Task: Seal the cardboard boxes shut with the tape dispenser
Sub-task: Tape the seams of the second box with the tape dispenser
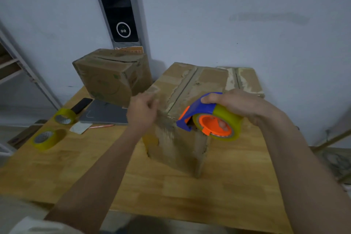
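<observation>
Item count, wooden table [171,186]

Cardboard boxes: three, namely front box [182,112], rear-left box [112,76], rear-right box [245,80]. Tape dispensers: one [207,116]. Loose tape rolls: two [64,117] [46,138]. Phones: one [81,105]. Grey tablets: one [106,113]. Hands: two, left hand [142,110] and right hand [233,102].

Pale wall [247,5], wooden table [171,186]

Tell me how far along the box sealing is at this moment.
Done: nothing clearly; the near box shows only old torn tape residue along its closed top seam. In hand: the right hand grips the tape dispenser at that box's front top edge, while the left hand touches its corner. Left: taping this seam, then the rear box, whose flap gapes.
</observation>
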